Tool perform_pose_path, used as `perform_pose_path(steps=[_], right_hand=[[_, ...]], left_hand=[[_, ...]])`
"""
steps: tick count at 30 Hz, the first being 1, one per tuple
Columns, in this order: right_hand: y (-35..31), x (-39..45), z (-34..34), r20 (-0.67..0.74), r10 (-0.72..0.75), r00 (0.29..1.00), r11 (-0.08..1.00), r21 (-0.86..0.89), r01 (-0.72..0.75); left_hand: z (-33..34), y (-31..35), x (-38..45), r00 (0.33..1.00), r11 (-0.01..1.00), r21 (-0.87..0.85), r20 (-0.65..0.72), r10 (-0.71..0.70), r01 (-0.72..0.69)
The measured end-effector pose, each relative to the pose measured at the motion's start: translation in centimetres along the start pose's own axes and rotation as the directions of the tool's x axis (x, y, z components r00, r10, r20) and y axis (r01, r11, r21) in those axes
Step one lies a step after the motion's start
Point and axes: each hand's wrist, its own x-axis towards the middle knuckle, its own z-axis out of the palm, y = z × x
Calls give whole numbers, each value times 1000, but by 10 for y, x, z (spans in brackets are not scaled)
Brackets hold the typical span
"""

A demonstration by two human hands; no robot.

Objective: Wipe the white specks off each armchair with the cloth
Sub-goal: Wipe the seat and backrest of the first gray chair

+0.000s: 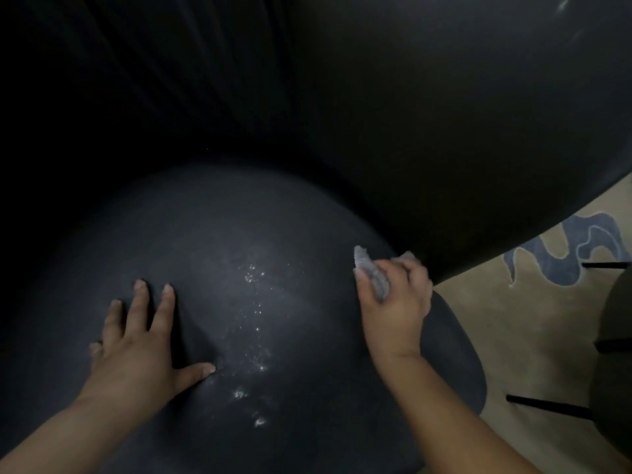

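Observation:
A dark armchair fills the view, its rounded seat cushion (212, 234) below me and its backrest (444, 114) rising at the top right. White specks (254, 323) run in a loose streak down the middle of the cushion. My left hand (140, 340) lies flat on the cushion left of the specks, fingers spread. My right hand (396, 299) grips a bunched grey cloth (371, 271) at the cushion's right side, right of the specks; whether the cloth touches the cushion I cannot tell.
A beige rug (533, 336) with a blue wavy pattern covers the floor at the right. Thin black legs (547, 407) of another dark piece of furniture stand on it near the right edge. A faint white smear (562, 5) marks the backrest's top right.

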Motion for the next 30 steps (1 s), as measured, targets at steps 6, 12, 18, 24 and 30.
perform_pose_path(steps=[6, 12, 18, 24, 30], right_hand=[[8, 3, 8, 164, -175, 971, 983, -22, 181], [5, 7, 11, 100, -253, 962, 965, 94, 244], [-11, 9, 27, 131, -227, 965, 961, 191, 200], [-34, 27, 34, 245, -311, 918, 911, 351, 215], [-71, -8, 56, 371, -526, 765, 845, 332, 420]], left_hand=[[-1, 1, 1, 1000, 1000, -2, 23, 6, -6], [-3, 2, 1, 997, 1000, 21, 74, -4, 2], [-5, 6, 2, 993, 999, 33, 120, -19, 15], [-6, 6, -1, 993, 1000, -11, 114, -9, 11], [-6, 1, -4, 995, 998, -68, 96, 15, -8]])
